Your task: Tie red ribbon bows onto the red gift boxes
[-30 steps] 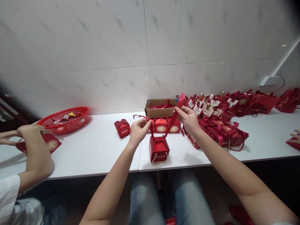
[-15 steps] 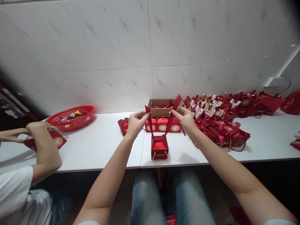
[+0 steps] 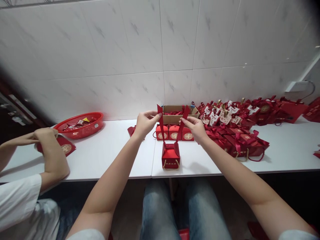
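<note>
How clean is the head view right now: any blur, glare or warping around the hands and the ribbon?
Head view: left hand, right hand, ribbon and red box sharp, evenly lit; soft shadows on the table; edges smeared, dark; wall tiles bowed, faint glare specks.

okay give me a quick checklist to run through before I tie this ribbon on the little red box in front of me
1. Left hand pinches the left ribbon end: ok.
2. Right hand pinches the right ribbon end: ok.
3. Both ends raised to about the same height: ok.
4. Small red box stands upright on the white table, near its front edge: ok.
5. Ribbon threaded properly through the box top: cannot tell, too small to see.
6. Space around the box: ok; the row of three red boxes stands behind it, apart, and the pile of finished boxes lies off to the right.
</note>
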`<state>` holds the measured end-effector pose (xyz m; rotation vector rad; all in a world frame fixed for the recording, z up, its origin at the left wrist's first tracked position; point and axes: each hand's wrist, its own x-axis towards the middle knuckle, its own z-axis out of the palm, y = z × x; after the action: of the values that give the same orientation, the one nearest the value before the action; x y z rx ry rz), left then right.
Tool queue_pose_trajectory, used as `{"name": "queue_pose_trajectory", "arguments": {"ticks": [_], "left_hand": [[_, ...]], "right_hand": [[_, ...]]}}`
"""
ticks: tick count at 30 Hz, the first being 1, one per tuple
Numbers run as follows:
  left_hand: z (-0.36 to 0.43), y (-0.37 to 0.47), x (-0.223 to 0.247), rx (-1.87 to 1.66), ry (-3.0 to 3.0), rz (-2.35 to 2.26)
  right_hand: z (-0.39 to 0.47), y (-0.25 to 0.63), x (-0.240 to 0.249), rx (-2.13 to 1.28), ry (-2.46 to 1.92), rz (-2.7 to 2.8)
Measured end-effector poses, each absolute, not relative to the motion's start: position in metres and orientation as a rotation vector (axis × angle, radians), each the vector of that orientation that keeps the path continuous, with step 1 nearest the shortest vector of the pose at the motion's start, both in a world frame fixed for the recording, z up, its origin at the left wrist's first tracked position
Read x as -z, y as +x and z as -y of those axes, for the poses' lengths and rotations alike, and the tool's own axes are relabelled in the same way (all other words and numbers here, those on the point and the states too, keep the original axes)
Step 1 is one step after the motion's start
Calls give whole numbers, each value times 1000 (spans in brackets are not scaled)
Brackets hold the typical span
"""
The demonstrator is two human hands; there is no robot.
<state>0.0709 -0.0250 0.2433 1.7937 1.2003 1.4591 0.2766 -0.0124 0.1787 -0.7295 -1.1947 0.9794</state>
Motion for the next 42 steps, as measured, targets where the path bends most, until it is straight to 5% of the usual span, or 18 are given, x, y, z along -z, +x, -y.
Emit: {"name": "queue_pose_trajectory", "arguments": {"ticks": [42], "left_hand": [[-3,127,-233,-1265,1802,-740]], "right_hand": [[3,288,-211,-1019,-733,1284]]}}
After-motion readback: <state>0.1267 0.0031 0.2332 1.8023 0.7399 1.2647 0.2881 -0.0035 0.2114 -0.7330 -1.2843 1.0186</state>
